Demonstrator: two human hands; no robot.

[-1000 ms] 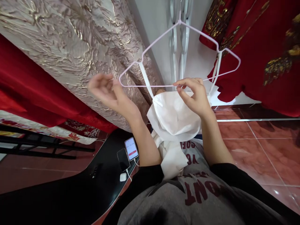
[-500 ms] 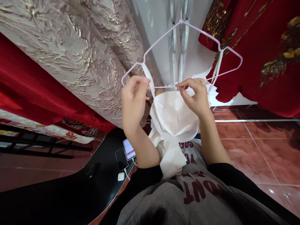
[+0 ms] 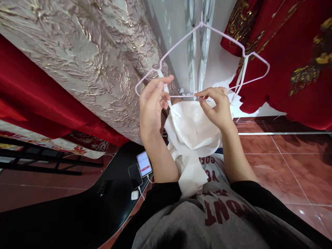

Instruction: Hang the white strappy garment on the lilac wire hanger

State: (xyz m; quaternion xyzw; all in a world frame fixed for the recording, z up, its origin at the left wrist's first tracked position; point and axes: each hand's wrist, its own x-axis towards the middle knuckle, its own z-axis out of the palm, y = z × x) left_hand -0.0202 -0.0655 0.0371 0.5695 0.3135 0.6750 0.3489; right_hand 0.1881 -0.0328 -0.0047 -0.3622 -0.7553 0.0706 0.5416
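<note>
A pale lilac wire hanger (image 3: 220, 36) hangs in front of me with a white strappy garment (image 3: 193, 131) on it; its two thin straps loop over the hanger's shoulders. My right hand (image 3: 216, 107) pinches the hanger's bottom bar together with the garment's top edge. My left hand (image 3: 153, 102) is raised at the left strap (image 3: 159, 74), fingers curled around it near the hanger's left notch. The garment's lower part droops down onto my grey sweatshirt.
A gold-embossed fabric (image 3: 85, 58) hangs at the left over red cloth (image 3: 33, 103). A red embroidered garment (image 3: 293, 58) hangs at the right. A phone (image 3: 144, 164) on a charger lies on a black surface (image 3: 77, 207). Red floor tiles (image 3: 285, 159) spread at the right.
My left hand swung in from the left to the hanger's left strap and took hold of it, then rose slightly. My right hand stayed pinched on the bottom bar.
</note>
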